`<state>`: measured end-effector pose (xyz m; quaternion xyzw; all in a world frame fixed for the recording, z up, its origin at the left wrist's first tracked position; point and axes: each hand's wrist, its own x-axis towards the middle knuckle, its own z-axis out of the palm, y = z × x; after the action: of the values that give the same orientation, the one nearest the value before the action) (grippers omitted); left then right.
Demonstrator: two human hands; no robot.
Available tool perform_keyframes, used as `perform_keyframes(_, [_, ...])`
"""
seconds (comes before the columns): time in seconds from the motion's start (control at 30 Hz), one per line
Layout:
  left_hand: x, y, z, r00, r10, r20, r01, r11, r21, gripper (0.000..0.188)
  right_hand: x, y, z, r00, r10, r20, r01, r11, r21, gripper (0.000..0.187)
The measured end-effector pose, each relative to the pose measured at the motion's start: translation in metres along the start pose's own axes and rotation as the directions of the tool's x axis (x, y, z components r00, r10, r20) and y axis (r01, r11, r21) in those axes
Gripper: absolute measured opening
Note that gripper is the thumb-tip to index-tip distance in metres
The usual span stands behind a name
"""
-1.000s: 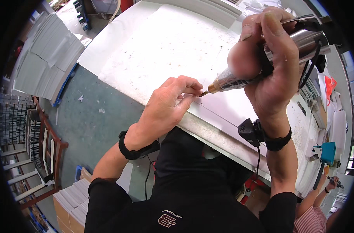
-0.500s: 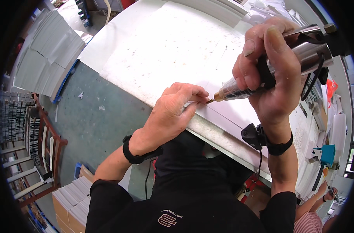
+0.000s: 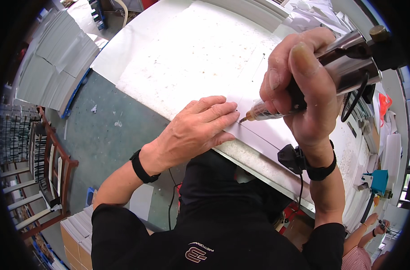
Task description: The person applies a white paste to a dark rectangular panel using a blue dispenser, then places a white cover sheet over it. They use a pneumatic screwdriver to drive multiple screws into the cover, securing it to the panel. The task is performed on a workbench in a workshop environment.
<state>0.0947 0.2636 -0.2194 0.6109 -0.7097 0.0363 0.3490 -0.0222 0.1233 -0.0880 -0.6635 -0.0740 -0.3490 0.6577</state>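
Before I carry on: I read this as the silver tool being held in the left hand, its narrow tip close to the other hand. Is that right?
Not quite: the silver tool is in the right hand, not the left, as the head view shows. Its narrow tip is indeed close to the other hand, the left hand.

Left hand (image 3: 198,127) palm down at the near edge of the table (image 3: 178,67), right hand (image 3: 299,85) curled above it
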Motion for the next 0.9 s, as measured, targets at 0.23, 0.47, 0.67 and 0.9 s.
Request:
perform_keyframes(0.23, [-0.001,-0.003,-0.003,0.999,0.041,0.009,-0.041,0.999,0.002,0.042,-0.006,0.009,0.000,0.996,0.049,0.078,-0.051,0.998,0.025,0.019])
perform_keyframes(0.47, [0.030,0.006,-0.017,0.985,0.054,0.165,-0.059,0.998,0.027,0.028,-0.002,0.004,-0.023,0.996,-0.081,-0.042,0.081,0.997,0.011,0.022])
perform_keyframes(0.67, [0.115,0.024,-0.015,0.935,0.043,0.352,-0.014,0.996,-0.085,0.011,-0.021,-0.070,-0.105,0.968,-0.139,-0.210,0.070,0.950,-0.305,0.025])
perform_keyframes(0.9, [0.217,0.032,0.092,0.871,0.383,0.308,-0.297,0.910,-0.290,0.015,-0.062,-0.114,-0.177,0.859,-0.231,-0.457,0.012,0.902,-0.432,0.020])
